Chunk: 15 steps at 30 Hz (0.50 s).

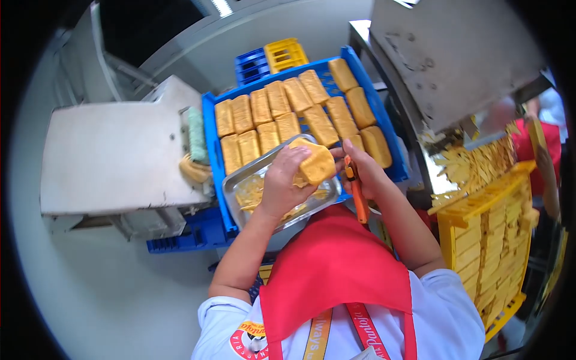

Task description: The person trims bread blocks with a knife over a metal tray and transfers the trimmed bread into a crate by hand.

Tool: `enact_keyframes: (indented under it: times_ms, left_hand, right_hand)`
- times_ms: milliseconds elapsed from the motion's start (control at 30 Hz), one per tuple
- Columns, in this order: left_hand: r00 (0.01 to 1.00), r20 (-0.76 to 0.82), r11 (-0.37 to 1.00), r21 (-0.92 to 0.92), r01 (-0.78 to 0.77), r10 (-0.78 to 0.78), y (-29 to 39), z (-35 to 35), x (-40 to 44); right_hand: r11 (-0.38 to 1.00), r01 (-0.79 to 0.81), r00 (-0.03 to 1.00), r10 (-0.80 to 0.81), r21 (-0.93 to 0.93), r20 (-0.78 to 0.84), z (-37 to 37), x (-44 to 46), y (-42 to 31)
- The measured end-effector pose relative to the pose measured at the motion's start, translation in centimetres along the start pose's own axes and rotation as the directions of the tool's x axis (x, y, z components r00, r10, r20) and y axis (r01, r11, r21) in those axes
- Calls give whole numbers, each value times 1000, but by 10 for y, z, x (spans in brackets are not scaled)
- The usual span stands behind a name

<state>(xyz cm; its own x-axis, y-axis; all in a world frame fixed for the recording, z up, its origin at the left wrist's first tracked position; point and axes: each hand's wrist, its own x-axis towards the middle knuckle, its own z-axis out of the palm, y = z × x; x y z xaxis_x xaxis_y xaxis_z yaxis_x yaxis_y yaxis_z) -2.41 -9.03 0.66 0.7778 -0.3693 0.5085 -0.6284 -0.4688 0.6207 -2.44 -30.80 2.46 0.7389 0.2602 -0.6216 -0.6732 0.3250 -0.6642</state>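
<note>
My left hand (pixel 287 179) is wrapped round a golden bread loaf (pixel 318 164), held up above a metal tray (pixel 231 183). Thin yellow crust trimmings (pixel 250 193) lie in that tray. Just right of the loaf, my right hand (pixel 366 171) grips an orange-handled knife (pixel 358 195), its handle pointing down towards the apron. Fingertips of my right hand are beside the loaf's right side; whether they touch it I cannot tell. Behind, a blue crate (pixel 210 129) holds several rows of golden loaves (pixel 277 99), and the metal tray rests over its front part.
At the right stand a yellow crate (pixel 486 207) of stacked slices and a heap of trimmings (pixel 474 168). A metal machine (pixel 120 156) is on the left, another (pixel 462 54) at upper right. Part of a co-worker in a red apron (pixel 525 144) shows at far right.
</note>
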Motion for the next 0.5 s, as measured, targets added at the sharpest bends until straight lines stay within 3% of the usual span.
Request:
enact_keyframes:
  times_ms: [33,133,167,233,267,333,500]
  left_hand:
    - [993,-97,993,90,82,-73,3,-10,-7]
    - [948,-229,947,181,264,-220,-2,-32,-39]
    - [941,-262,935,227,274,-212,0,-36,-47]
    - [920,-301,917,231,325,-251,4,-41,-59]
    - [907,-319,909,224,353,-274,5,-42,-65]
    - [901,-344,899,252,359,-264,7,-45,-72]
    - [895,-391,888,303,347,-216,5,-48,-86]
  right_hand:
    - [959,182,983,-185,-216,6,4,10,11]
    - [708,379,921,-349,-596,172,26,21,34]
    - [702,384,921,-334,-599,199,36,22,39]
    - [356,536,798,-510,-765,322,58,22,45]
    - [351,543,798,-497,-763,340,66,22,45]
    - [175,493,804,-466,-852,369,79,22,44]
    - [199,556,803,-378,-807,461,87,29,52]
